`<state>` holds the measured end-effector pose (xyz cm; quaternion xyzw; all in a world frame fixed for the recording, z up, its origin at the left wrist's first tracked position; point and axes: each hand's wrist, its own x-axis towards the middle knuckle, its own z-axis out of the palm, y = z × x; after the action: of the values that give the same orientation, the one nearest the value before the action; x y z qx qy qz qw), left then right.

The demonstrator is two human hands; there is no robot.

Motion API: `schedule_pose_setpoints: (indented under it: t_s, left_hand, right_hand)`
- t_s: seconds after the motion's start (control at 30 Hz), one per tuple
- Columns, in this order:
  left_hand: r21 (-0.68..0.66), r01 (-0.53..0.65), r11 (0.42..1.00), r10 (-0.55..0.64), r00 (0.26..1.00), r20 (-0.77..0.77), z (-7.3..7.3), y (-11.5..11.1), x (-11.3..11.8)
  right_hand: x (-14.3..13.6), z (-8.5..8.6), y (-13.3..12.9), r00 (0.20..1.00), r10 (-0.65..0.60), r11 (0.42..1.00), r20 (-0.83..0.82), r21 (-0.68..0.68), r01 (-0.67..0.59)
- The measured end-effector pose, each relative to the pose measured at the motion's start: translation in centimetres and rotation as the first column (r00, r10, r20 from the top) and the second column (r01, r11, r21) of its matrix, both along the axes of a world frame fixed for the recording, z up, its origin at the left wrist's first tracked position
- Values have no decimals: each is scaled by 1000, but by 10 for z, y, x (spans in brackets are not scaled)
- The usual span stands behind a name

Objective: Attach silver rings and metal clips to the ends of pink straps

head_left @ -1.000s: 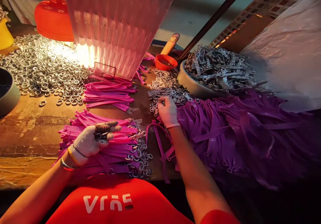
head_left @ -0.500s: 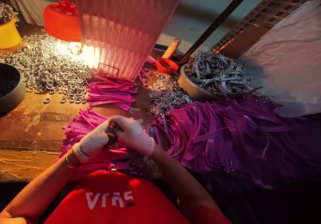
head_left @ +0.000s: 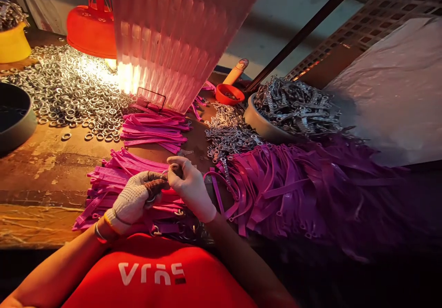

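My left hand (head_left: 133, 200), in a white dotted knit glove with dark fingertips, is closed, its fingers curled towards the other hand. A metallic glint shows under those fingers, too small to name. My right hand (head_left: 191, 186), in a thin pale glove, pinches thumb against finger right at the left fingertips. What sits between the two hands is hidden. Beneath them lies a spread of pink straps (head_left: 113, 179) with metal end pieces. Close to my red shirt, several metal rings (head_left: 157, 229) lie among the straps.
Loose metal rings (head_left: 65, 91) are heaped beneath a lit red lamp (head_left: 91, 31). A ribbed translucent sheet (head_left: 165, 36) stands beside it. Rightward are metal clasps (head_left: 228, 128), a small red bowl (head_left: 229, 100), a full basin (head_left: 265, 124) and purple straps (head_left: 276, 183). A dark bowl (head_left: 20, 130) stands left.
My hands have drawn slightly apart; the right has turned more upright and shifted right, uncovering the left's dark fingertips. The left hand has dropped a little.
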<state>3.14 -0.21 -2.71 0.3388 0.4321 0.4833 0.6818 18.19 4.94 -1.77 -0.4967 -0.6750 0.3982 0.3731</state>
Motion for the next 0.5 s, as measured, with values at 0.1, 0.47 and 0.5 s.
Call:
schedule_pose_setpoints:
  t_s: [0.1, 0.47, 0.5]
  left_hand:
    - [26, 0, 1000, 1, 998, -58, 0, -2, 0]
    - [-58, 173, 983, -180, 971, -157, 15, 18, -9]
    - [-88, 175, 981, -185, 975, -124, 17, 19, -7]
  right_hand:
    - [2, -2, -5, 994, 42, 987, 101, 148, -57]
    - [16, 18, 9, 586, 161, 800, 794, 242, -549]
    - [18, 18, 8, 605, 168, 820, 778, 230, -524]
